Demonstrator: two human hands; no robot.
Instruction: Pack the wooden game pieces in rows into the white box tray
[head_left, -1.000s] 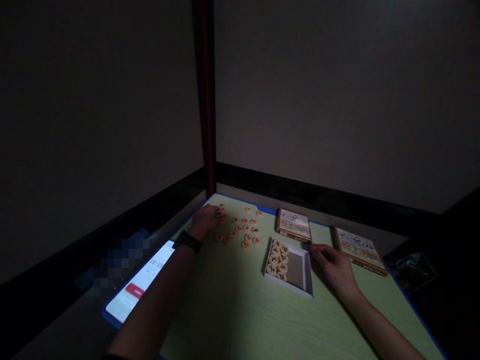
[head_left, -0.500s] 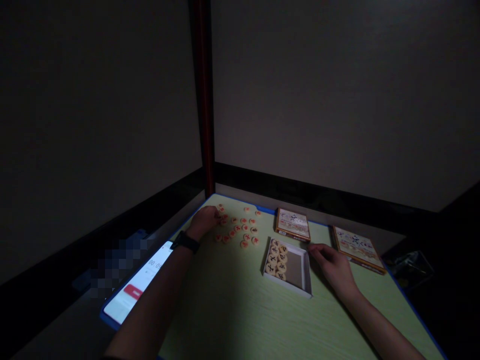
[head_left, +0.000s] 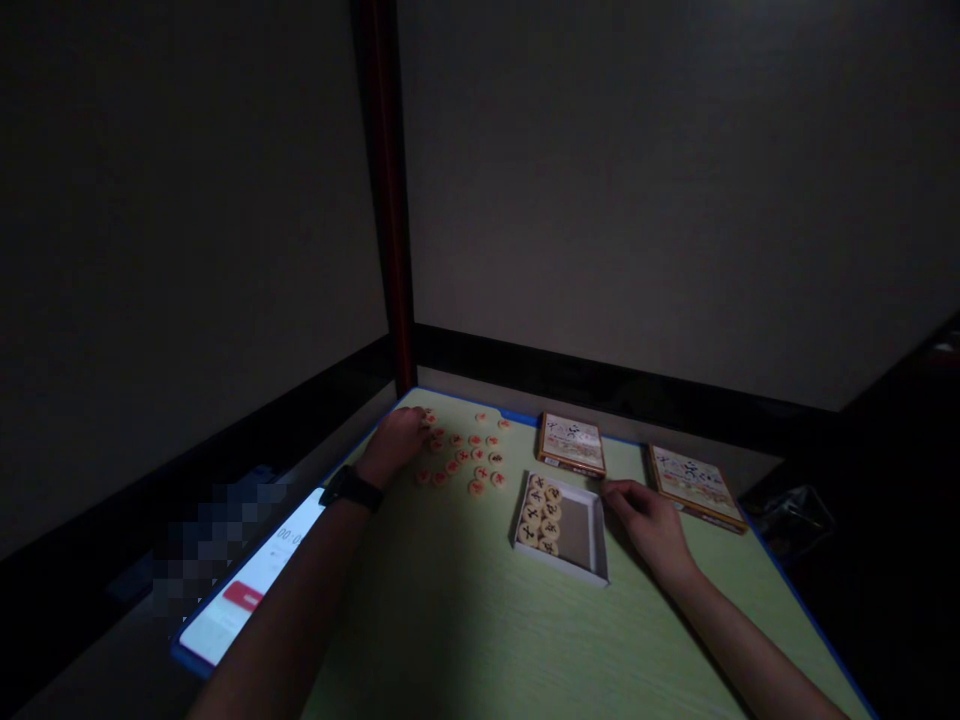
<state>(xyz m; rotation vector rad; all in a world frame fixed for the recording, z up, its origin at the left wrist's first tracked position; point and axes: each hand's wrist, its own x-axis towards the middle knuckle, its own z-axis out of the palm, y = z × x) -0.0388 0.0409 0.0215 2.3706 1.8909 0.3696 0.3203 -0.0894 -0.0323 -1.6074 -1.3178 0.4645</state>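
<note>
Nearest, a lit phone (head_left: 262,560) lies at lower left. Right of centre, an open box (head_left: 579,530) holds black-marked discs (head_left: 533,513); the right hand (head_left: 649,518), fingertips together, is by its right rim. Farther up, the left hand (head_left: 394,442) curls beside mostly red-marked loose discs (head_left: 463,455); whether either hand grips anything, I cannot tell. Two printed boxes (head_left: 571,440) lie beyond, at right.

Matt cardboard tray (head_left: 579,535), smooth wood-look discs (head_left: 478,455)

From here I can't make out what, if anything, the left grip (head_left: 395,440) holds, and the left forearm (head_left: 300,600) covers part of the phone (head_left: 261,565).
</note>
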